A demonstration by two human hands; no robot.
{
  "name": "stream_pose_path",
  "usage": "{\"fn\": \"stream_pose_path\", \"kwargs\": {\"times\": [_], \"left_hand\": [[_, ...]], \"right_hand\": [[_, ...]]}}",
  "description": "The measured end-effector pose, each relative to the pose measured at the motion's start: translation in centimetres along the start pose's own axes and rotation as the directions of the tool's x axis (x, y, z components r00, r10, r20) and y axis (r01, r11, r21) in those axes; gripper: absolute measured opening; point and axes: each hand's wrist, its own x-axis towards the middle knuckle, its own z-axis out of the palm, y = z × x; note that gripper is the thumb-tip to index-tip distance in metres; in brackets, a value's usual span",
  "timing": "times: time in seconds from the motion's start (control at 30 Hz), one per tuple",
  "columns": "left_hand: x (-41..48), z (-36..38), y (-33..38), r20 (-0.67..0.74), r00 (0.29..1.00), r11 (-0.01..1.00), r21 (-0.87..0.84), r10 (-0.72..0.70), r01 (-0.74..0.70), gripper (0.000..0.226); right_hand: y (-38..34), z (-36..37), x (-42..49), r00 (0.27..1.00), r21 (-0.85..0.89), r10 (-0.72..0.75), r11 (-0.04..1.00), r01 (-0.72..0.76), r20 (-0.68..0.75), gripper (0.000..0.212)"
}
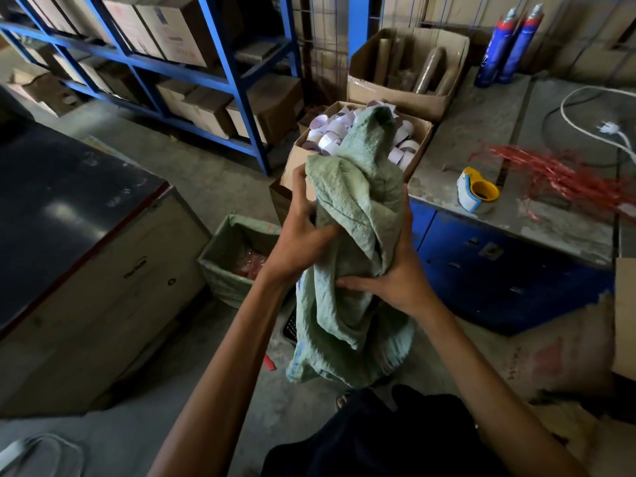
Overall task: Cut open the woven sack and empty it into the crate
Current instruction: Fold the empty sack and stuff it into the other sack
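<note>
A limp, crumpled pale-green woven sack (358, 201) hangs between my two hands at the centre of the view. My left hand (303, 235) grips its left side and my right hand (401, 270) clasps its right side lower down. The sack's upper end lies over a cardboard box (421, 132) on the floor, which is filled with several small white rolls (330, 132). The sack's lower end droops towards my legs. No cutting tool is in view.
A blue workbench (499, 270) stands at the right with a yellow tape dispenser (476, 192), red strapping (557, 173), a white cable and two spray cans (509, 46). A sack-lined box (220, 263) sits at lower left, a dark-topped cabinet (69, 218) at left, blue shelving (223, 74) behind.
</note>
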Motion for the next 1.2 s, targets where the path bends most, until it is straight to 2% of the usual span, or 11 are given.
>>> {"fn": "stream_pose_path", "kwargs": {"times": [0.2,0.43,0.5,0.57,0.63,0.7,0.8,0.93,1.03,1.1,1.2], "left_hand": [[0.4,0.6,1.1,0.154,0.971,0.957,-0.2,-0.183,0.211,0.069],[-1.9,-5.4,-0.9,0.183,0.947,0.818,-0.478,-0.265,0.322,0.098],[-3.9,-6.3,-2.7,0.197,0.912,0.843,-0.352,-0.359,0.407,0.12],[-5.2,-5.4,-4.6,0.276,0.837,0.872,0.007,-0.473,0.49,0.15],[-5.8,-2.4,-5.8,0.313,0.786,0.837,0.329,-0.534,0.438,0.16],[-5.7,1.3,-5.7,0.287,0.777,0.821,0.314,-0.56,0.476,0.147],[-5.0,5.4,-4.9,0.07,0.783,0.767,-0.165,-0.618,0.621,0.11],[-3.4,7.3,-4.6,-0.043,0.652,0.596,-0.454,-0.757,0.662,0.063],[-2.7,6.5,-4.6,-0.039,0.609,0.488,-0.64,-0.792,0.594,0.036],[-1.9,5.1,-3.6,0.035,0.605,0.395,-0.727,-0.795,0.562,0.026],[-0.3,3.0,-1.7,0.076,0.67,0.319,-0.835,-0.739,0.447,0.014]], "right_hand": [[1.3,0.9,0.9,0.995,0.059,0.1,0.993,-0.098,-0.026,0.066],[0.3,-1.5,3.1,0.974,0.199,0.162,0.972,-0.128,-0.16,0.051],[-0.9,-2.6,3.8,0.964,0.293,0.202,0.945,-0.146,-0.171,0.05],[-2.6,-3.3,4.6,0.953,0.401,0.259,0.898,-0.179,-0.154,0.049],[-4.3,-3.3,5.3,0.944,0.515,0.308,0.831,-0.208,-0.117,0.044],[-6.0,-2.2,5.7,0.946,0.57,0.31,0.796,-0.205,-0.092,0.048],[-8.5,-0.4,6.1,0.968,0.557,0.245,0.811,-0.179,-0.046,0.072],[-9.9,-2.1,7.5,0.991,0.451,-0.039,0.892,-0.023,0.128,0.108],[-8.7,-5.0,7.8,0.987,0.343,-0.133,0.934,0.097,0.085,0.124],[-6.4,-6.5,7.3,0.982,0.239,-0.136,0.966,0.102,0.13,0.128],[-2.5,-7.3,5.5,0.955,-0.066,0.028,0.998,-0.009,0.296,0.146]]}}
